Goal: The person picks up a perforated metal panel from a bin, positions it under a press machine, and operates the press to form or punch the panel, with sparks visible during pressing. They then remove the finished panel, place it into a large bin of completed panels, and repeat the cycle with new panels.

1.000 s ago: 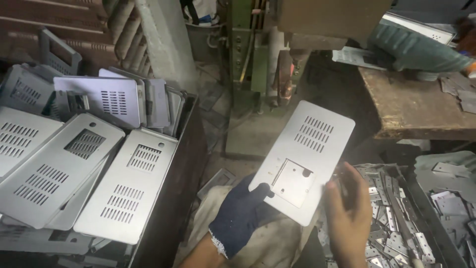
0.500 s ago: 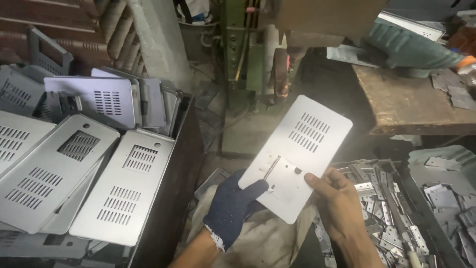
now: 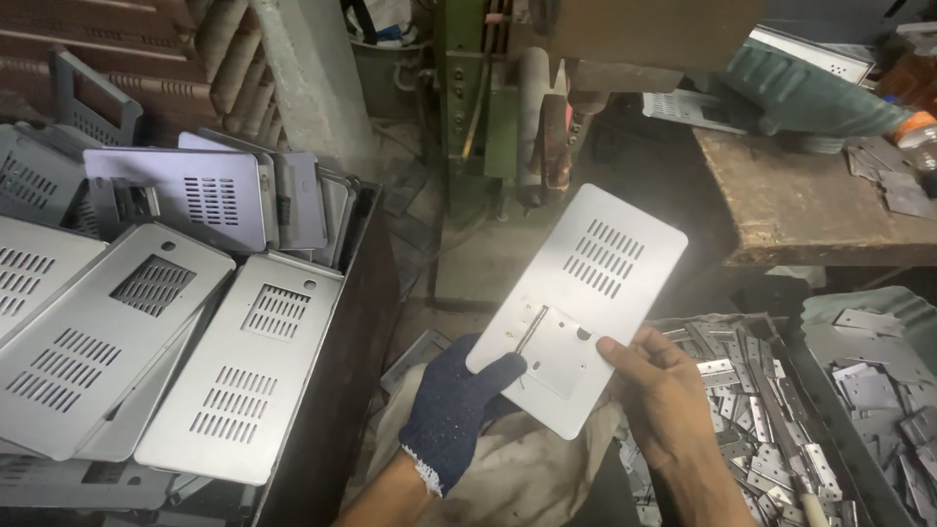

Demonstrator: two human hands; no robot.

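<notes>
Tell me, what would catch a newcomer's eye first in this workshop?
Probably the pale slotted metal panel held up mid-frame, the gloved left hand under its lower edge and the bare right hand at its side. To the left, a dark bin holds a heap of similar panels; small metal pieces fill the tray at right.

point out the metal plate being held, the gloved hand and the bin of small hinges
metal plate (image 3: 595, 283), head view, on the bare metal beside the vent slots
gloved left hand (image 3: 454, 410), head view, on the back of the dark glove
bin of small hinges (image 3: 795, 376), head view, on its dark right rim
</notes>
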